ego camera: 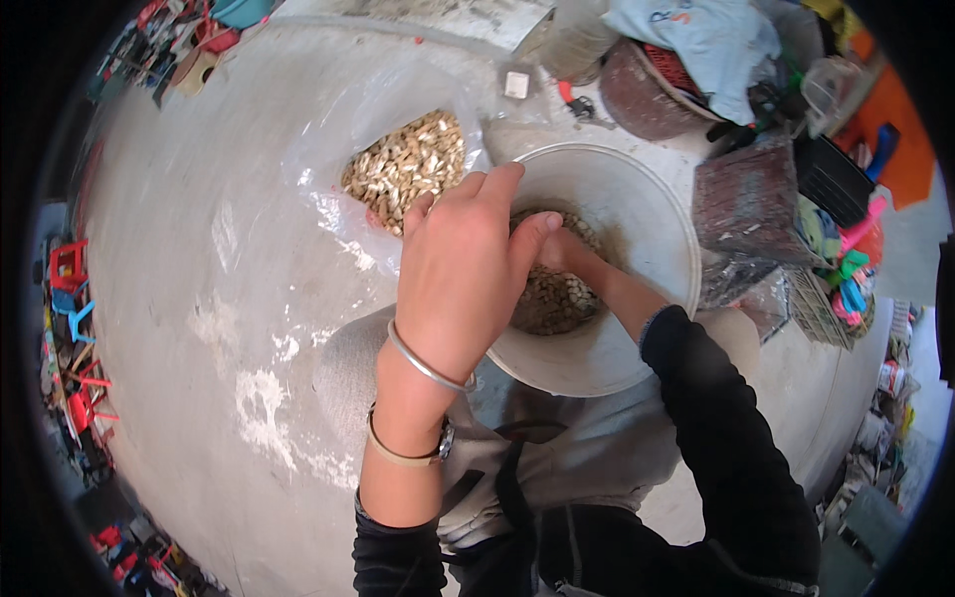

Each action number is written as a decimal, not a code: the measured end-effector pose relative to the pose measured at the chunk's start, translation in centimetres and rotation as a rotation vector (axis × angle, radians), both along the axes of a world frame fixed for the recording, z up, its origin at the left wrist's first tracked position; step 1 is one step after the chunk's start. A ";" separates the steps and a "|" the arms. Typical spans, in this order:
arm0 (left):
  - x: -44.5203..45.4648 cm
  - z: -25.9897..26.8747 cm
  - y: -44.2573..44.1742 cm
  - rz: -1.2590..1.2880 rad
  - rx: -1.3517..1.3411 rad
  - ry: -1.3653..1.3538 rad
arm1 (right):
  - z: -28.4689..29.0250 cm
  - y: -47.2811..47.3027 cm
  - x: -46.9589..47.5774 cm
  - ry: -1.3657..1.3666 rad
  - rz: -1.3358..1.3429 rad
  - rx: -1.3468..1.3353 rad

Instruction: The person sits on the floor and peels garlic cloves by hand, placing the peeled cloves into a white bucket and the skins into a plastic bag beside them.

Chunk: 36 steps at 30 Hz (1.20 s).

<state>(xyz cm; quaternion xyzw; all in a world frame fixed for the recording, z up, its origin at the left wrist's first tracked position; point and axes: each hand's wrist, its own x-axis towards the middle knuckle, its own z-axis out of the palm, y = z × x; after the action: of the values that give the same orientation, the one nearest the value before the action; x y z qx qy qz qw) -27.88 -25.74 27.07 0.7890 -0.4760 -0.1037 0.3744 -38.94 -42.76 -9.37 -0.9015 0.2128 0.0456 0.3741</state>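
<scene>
My left hand [461, 246], with a metal bangle and a watch on its wrist, is above the left side of a white plastic bucket [649, 216]. Its thumb points over the opening, and the hand hides part of the rim. Whether it grips the rim cannot be told. My right hand [556, 250] reaches down into the bucket, its fingers partly hidden behind my left thumb. Many small tan pieces [548, 298], perhaps shells, lie at the bottom among brownish murk. Left of the bucket, a clear plastic bag [321, 157] gapes around similar beige pieces [406, 164].
The bucket stands between my knees on a concrete floor [186, 298]. Beyond it sit a dark red tub [645, 97] with a pale blue cloth bag [701, 52] and a red-handled tool [574, 101]. Boxes and a plastic crate [813, 306] crowd the right; small red stools [69, 265] line the far left.
</scene>
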 end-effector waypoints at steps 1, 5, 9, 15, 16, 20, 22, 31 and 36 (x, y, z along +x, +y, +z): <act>-0.4 0.3 -0.3 -0.023 -0.023 -0.002 | 0.4 -0.9 -0.2 -0.035 0.004 0.001; -1.4 0.0 -0.8 -0.099 -0.109 0.012 | 3.3 -3.7 -2.8 -0.240 -0.077 0.018; -1.2 -0.5 0.2 -0.054 -0.119 -0.045 | 18.0 0.2 -2.7 -0.018 -0.159 0.206; -2.9 -1.6 -0.5 -0.145 -0.087 0.002 | 27.9 2.7 -5.8 -0.045 -0.381 0.601; -2.9 -1.8 -0.6 -0.160 -0.064 0.022 | 28.4 2.7 -6.3 -0.064 -0.377 0.680; -3.9 -3.1 -0.6 -0.223 -0.092 0.148 | 31.0 2.9 -7.2 -0.144 -0.405 0.834; -4.5 -4.2 -0.3 -0.172 -0.088 0.223 | 31.3 2.7 -7.4 -0.207 -0.388 0.948; -8.5 -7.9 -0.8 -0.186 -0.174 0.821 | 29.7 3.9 -10.0 -0.251 -0.433 1.107; -8.8 -7.7 -1.6 -0.126 -0.123 0.551 | 29.5 3.8 -10.3 -0.273 -0.472 1.183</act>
<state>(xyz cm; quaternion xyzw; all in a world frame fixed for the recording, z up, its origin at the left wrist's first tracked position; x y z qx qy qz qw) -36.68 -27.35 19.42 0.6758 -0.4099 -0.3080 0.5295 -49.28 -38.95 20.14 -0.4700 0.2945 -0.0435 0.8310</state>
